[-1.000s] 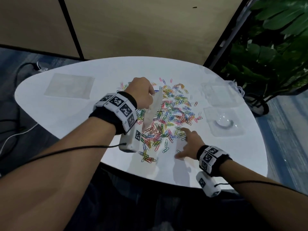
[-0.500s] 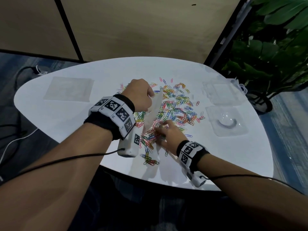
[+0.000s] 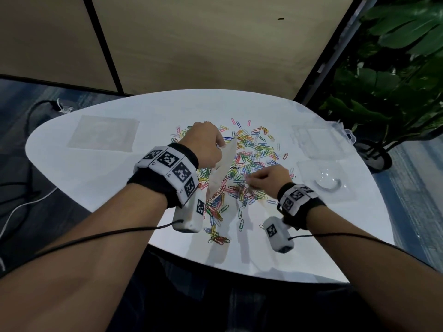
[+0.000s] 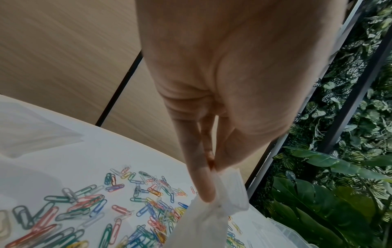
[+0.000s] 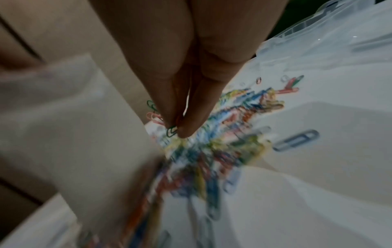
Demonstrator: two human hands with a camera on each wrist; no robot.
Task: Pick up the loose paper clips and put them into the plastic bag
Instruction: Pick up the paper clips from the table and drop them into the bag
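Many coloured paper clips (image 3: 249, 161) lie scattered over the middle of the white table (image 3: 96, 178). My left hand (image 3: 206, 144) pinches the top edge of a clear plastic bag (image 3: 223, 164), which hangs down over the clips; the wrist view shows the bag (image 4: 214, 211) between thumb and finger (image 4: 203, 184). My right hand (image 3: 266, 179) hovers just right of the bag above the pile. In its wrist view the fingertips (image 5: 186, 127) pinch a green paper clip (image 5: 171, 131), beside the bag (image 5: 74, 134).
A flat clear sheet (image 3: 103, 134) lies at the table's back left. Clear plastic containers (image 3: 321, 142) (image 3: 326, 180) sit at the right side. A leafy plant (image 3: 395, 75) stands beyond the right edge. Cables (image 3: 21, 202) run on the floor at the left.
My right hand went from the near-right part of the pile to the bag, dipped among the clips, and now is lifted slightly with a clip pinched. The left hand kept holding the bag.
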